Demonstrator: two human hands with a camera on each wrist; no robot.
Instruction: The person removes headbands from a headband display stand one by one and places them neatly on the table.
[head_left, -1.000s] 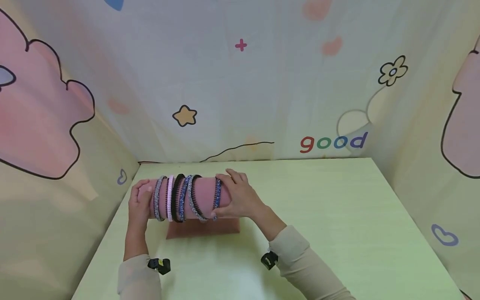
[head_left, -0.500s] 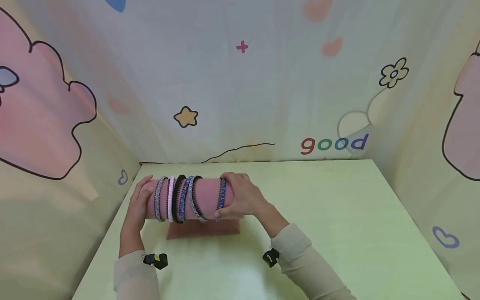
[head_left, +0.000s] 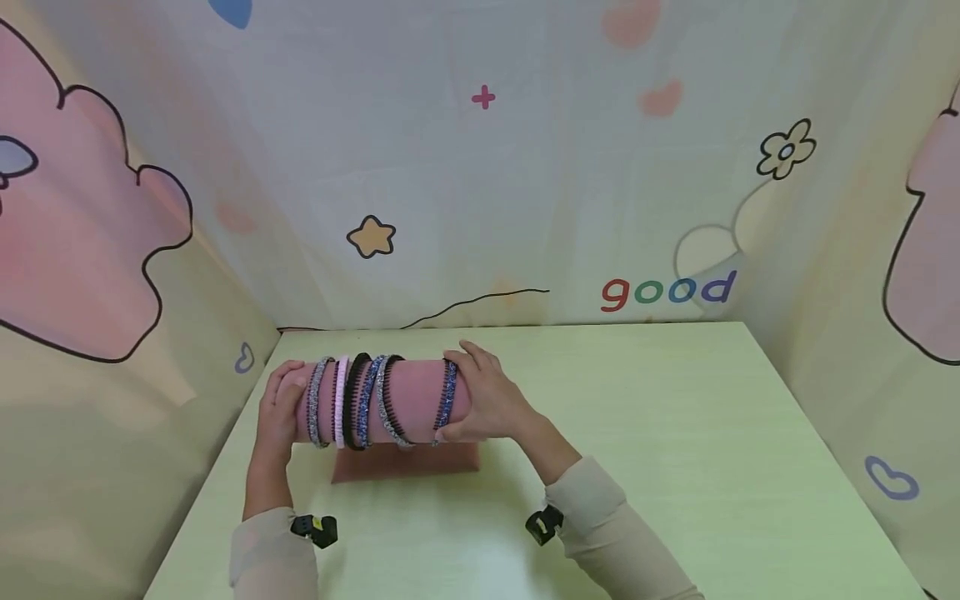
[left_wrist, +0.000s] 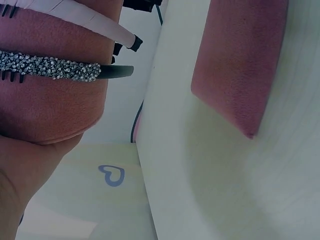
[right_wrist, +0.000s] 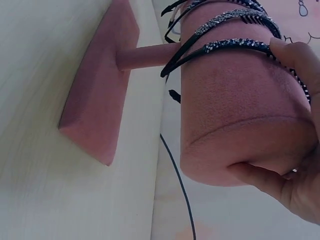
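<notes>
A pink plush headband stand carries several headbands round its horizontal cylinder (head_left: 422, 400). My left hand (head_left: 277, 421) grips the cylinder's left end beside a silver glitter headband (left_wrist: 55, 66). At the opposite end, my right hand (head_left: 491, 402) spans the blue glitter headband (head_left: 447, 392), fingers at its top and thumb at its lower side. In the right wrist view one digit presses this band (right_wrist: 237, 44), while another finger rests on the cylinder's end face. Farther left sit a pale pink headband (head_left: 341, 404), a black one (head_left: 352, 417), another blue one and a tilted silver one.
The stand's post (right_wrist: 147, 56) joins a flat pink base (head_left: 405, 463) on the pale green table (head_left: 637, 433). Curtains (head_left: 525, 192) printed with cartoon shapes enclose the back and both sides.
My right hand and the blue glitter headband have shifted slightly right along the cylinder. The left hand moved a little and keeps its grip on the left end. The other headbands stayed put.
</notes>
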